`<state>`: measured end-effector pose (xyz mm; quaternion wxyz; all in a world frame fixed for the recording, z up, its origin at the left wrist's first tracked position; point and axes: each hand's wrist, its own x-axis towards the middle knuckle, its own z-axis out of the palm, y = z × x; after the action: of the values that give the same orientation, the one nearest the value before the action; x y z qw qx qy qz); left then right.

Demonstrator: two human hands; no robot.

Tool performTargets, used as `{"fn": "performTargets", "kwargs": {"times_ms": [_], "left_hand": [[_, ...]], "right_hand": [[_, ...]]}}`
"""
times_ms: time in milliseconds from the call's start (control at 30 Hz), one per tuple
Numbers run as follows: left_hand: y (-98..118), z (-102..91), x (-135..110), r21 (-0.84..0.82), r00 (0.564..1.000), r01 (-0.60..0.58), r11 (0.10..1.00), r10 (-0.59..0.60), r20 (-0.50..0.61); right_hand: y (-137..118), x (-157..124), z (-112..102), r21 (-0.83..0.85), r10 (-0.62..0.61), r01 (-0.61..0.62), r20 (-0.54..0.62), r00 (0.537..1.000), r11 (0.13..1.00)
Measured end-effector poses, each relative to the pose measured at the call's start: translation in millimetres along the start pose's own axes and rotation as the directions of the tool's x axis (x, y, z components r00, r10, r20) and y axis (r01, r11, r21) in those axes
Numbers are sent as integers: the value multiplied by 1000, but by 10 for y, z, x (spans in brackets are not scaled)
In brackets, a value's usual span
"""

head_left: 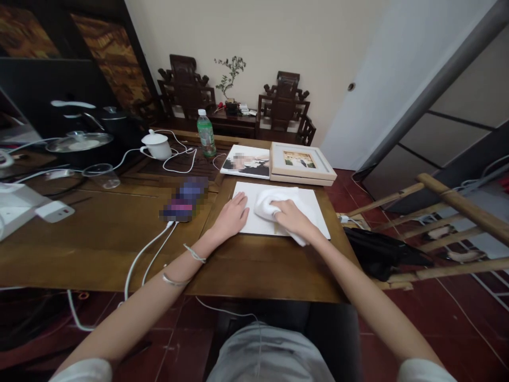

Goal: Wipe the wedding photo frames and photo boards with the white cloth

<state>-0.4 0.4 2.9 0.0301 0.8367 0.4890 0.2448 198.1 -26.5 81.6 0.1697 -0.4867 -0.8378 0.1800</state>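
Note:
A flat white panel [258,226] lies on the wooden table in front of me. My left hand [231,216] rests on its left edge, fingers stretched out and holding nothing. Bunched under my right hand [292,216] is a white cloth [265,202], pressed against the panel's surface with the fingers closed on it. One end of the cloth hangs over the panel's near edge. The side of the panel that faces down is hidden.
Behind the panel lie a photo print [254,164] and light wooden picture frames [302,172]. A green-labelled bottle [205,135], a white lidded cup [156,146], a phone [185,200] with cables and a clear plastic cup [102,176] stand leftward. A bamboo rack [457,201] is right.

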Motion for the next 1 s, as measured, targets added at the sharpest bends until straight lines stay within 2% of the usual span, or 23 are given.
{"fn": "performTargets", "kwargs": {"times_ms": [167, 300, 467, 667, 767, 867, 1000], "left_hand": [[-17, 11, 0, -14, 1000, 8, 1000, -8, 5], [-32, 26, -1, -24, 1000, 9, 1000, -9, 5], [-31, 24, -4, -30, 1000, -5, 1000, 5, -8], [-10, 18, -2, -25, 1000, -10, 1000, 10, -19], [-7, 29, -5, -28, 1000, 0, 1000, -1, -25], [-7, 31, -8, -33, 1000, 10, 999, -11, -17], [-8, 5, -1, -21, 1000, 14, 1000, -14, 0]], "right_hand": [[154, 389, -31, -35, 81, -83, -49, 996, 996], [141, 440, 15, -49, 131, -135, -71, 989, 990], [-40, 105, 130, -79, 78, -82, -54, 996, 993], [-313, -549, 154, -37, -23, 26, 63, 998, 999], [-370, -701, 130, -10, -51, 52, 106, 993, 999], [-330, -615, 95, -25, -42, 45, 116, 992, 999], [-163, -204, 46, -58, -11, 15, 74, 997, 998]]}}
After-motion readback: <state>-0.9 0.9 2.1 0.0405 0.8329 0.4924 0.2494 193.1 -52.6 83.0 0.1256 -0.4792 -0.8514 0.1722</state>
